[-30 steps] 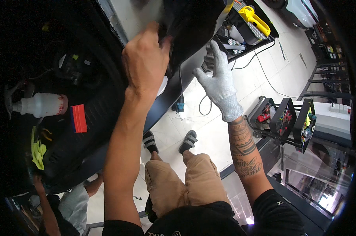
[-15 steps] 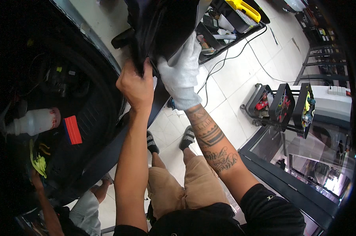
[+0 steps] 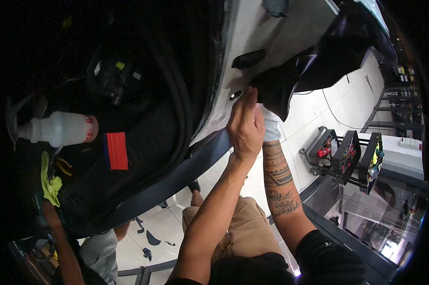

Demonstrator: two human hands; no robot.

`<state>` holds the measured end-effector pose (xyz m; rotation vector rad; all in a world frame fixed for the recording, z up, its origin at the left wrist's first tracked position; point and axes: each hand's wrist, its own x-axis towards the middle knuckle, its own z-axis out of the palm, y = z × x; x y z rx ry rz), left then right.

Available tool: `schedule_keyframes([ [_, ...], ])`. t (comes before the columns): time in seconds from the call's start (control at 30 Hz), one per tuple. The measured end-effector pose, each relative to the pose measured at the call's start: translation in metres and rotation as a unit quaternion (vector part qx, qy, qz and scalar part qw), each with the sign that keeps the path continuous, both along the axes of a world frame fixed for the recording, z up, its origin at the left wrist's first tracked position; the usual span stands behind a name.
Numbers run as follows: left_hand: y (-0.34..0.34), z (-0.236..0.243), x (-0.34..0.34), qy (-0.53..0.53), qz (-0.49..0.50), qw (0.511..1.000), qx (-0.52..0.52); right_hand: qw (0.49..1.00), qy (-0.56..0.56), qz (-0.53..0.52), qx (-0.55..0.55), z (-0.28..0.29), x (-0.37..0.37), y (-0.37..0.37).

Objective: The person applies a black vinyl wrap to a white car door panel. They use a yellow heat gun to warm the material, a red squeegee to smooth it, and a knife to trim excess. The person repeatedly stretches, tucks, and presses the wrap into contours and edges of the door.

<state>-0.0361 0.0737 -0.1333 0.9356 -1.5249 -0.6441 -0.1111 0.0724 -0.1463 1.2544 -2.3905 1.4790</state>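
Light-coloured vehicle bodywork (image 3: 281,40) rises in front of me, with a dark, glossy flexible sheet (image 3: 314,66) hanging along it and out to the right. My left hand (image 3: 247,128) lies against the sheet's lower left end, fingers stretched out and close together, beside a small hole in the bodywork. Behind it is my right hand (image 3: 272,127) in a pale knit glove. Only the glove's cuff part shows; its fingers are hidden by my left hand and the sheet. A black protruding piece (image 3: 249,59) sits on the bodywork above my left hand.
Inside the dark compartment at left lie a spray bottle (image 3: 65,129), a red squeegee (image 3: 116,151) and a yellow-green cloth (image 3: 51,185) beside another person's hand (image 3: 52,213). A tiered cart (image 3: 345,151) stands at right. Dark scraps (image 3: 153,237) litter the tiled floor.
The view has swung, bringing more bodywork into sight and losing the tool tray with the yellow tool. My left hand has gone from a closed grip on the sheet to straight fingers. The sheet now spreads rightward.
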Motion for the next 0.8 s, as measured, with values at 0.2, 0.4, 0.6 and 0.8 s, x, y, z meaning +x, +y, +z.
schedule_keyframes([
  [0.2, 0.004, 0.026, 0.06, -0.045, 0.016, 0.998, -0.039, 1.0, 0.007, -0.007, 0.016, -0.006, -0.005, -0.001],
  [0.4, -0.06, -0.013, 0.305, -0.361, 0.152, 0.904, 0.171, 0.999, -0.009, 0.012, 0.043, -0.003, -0.006, -0.009],
  [0.6, -0.051, -0.038, 0.327, -0.46, 0.126, 0.858, 0.191, 0.96, -0.259, 0.108, -0.014, 0.059, -0.001, 0.06],
  [0.8, -0.031, -0.04, 0.336, -0.326, 0.266, 0.904, 0.079, 0.719, -0.448, 0.53, 0.031, 0.127, 0.046, 0.201],
])
